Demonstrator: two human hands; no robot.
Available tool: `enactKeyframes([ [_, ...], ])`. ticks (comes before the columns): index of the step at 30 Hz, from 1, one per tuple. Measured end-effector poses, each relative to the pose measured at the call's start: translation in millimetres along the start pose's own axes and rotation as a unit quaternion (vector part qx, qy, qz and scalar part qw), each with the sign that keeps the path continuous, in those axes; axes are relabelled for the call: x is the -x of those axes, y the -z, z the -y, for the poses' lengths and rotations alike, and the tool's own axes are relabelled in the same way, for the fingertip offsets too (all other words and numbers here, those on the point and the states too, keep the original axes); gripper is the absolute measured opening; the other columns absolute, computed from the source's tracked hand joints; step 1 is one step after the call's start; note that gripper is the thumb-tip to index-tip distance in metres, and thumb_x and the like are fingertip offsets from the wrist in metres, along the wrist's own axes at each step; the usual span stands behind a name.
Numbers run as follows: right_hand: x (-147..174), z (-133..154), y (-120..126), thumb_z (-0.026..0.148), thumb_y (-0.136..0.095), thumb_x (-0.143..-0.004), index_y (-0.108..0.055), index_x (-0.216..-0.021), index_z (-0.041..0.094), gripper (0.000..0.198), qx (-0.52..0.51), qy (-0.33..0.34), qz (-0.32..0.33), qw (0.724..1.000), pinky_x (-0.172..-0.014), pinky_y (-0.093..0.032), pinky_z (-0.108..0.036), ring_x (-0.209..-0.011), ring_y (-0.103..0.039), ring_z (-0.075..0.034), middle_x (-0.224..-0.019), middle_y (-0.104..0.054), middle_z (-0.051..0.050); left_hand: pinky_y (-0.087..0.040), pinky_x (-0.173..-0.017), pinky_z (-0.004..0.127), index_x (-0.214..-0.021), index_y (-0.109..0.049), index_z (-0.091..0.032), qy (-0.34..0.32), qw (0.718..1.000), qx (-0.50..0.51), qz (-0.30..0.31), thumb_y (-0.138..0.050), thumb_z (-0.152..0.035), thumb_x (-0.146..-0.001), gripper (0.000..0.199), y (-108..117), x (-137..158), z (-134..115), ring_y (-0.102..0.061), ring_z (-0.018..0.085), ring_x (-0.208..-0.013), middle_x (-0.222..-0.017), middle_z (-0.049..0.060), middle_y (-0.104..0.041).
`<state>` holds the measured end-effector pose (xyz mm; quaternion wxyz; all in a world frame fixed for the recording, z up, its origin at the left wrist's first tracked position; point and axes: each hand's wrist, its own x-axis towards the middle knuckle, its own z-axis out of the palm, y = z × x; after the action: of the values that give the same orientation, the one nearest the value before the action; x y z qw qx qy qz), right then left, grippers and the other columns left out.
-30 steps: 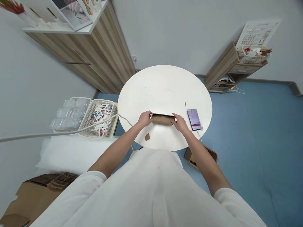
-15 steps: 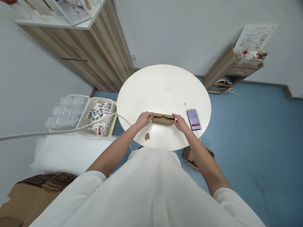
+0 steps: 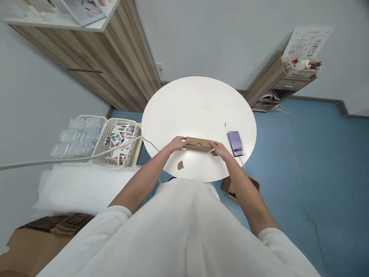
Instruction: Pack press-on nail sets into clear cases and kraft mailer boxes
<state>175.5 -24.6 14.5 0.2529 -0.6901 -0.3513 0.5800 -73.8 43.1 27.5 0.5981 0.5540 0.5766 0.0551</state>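
Observation:
A small brown cardboard box [image 3: 198,144] lies near the front of the round white table [image 3: 198,100], its lid down over the front. My left hand [image 3: 178,144] grips the box's left end. At the right end my right hand [image 3: 219,148] has its fingers on the box's corner. What the box contains is hidden. A torn brown scrap [image 3: 180,165] rests on the table in front of the left hand. To the right of my right hand lies a phone [image 3: 235,143] with a lit screen and a cable.
White baskets at the left hold printed nail cards [image 3: 117,137] and clear plastic boxes [image 3: 82,132]. A white cable [image 3: 86,157] crosses in front of them. Flattened cardboard [image 3: 31,246] is at lower left. An open carton [image 3: 253,184] stands on the floor under my right arm.
The box's lid has come down, so its front opening no longer shows. Both hands remain at its ends. The view has shifted slightly.

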Motion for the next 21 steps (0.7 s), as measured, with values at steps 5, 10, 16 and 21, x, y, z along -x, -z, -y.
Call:
enactKeyframes([
  [5,-2,-8,-16,0.046,-0.05,-0.08,-0.06,-0.103,0.019,0.036,-0.01,0.033,-0.053,0.998,-0.054,-0.053,-0.023,-0.057,-0.06,-0.009,-0.1,-0.062,-0.006,-0.045,-0.061,0.024,-0.104,-0.062,-0.022,-0.057,0.997,-0.037,-0.025,-0.055,-0.052,-0.072,0.044,-5,-3,11,-0.063,0.019,-0.083,-0.092,0.006,-0.066],
  [10,0,-10,-19,0.042,-0.048,-0.082,-0.062,-0.099,0.017,0.033,0.0,0.055,-0.072,0.996,-0.064,-0.055,-0.028,-0.063,-0.061,-0.012,-0.092,-0.063,-0.006,-0.045,-0.063,0.026,-0.1,-0.064,-0.021,-0.085,0.993,-0.068,-0.045,-0.05,-0.048,-0.077,0.037,-10,-2,14,-0.062,0.019,-0.078,-0.086,0.004,-0.067],
  [16,26,-40,-32,0.041,-0.052,-0.079,-0.047,-0.125,0.022,0.05,-0.046,0.095,-0.113,0.988,-0.084,-0.052,-0.034,-0.107,-0.054,-0.02,-0.127,-0.051,-0.007,-0.047,-0.077,0.028,-0.119,-0.052,-0.021,-0.135,0.988,-0.048,-0.064,-0.055,-0.033,-0.077,0.044,-26,17,33,-0.061,0.018,-0.091,-0.104,0.005,-0.066],
  [21,47,-74,-56,0.031,-0.057,-0.074,-0.037,-0.133,0.019,0.063,-0.071,0.116,-0.162,0.977,-0.102,-0.037,-0.04,-0.126,-0.039,-0.023,-0.135,-0.043,-0.009,-0.046,-0.083,0.029,-0.127,-0.042,-0.023,-0.157,0.98,-0.107,-0.06,-0.061,-0.02,-0.071,0.06,-42,28,59,-0.061,0.019,-0.097,-0.115,0.004,-0.061],
])
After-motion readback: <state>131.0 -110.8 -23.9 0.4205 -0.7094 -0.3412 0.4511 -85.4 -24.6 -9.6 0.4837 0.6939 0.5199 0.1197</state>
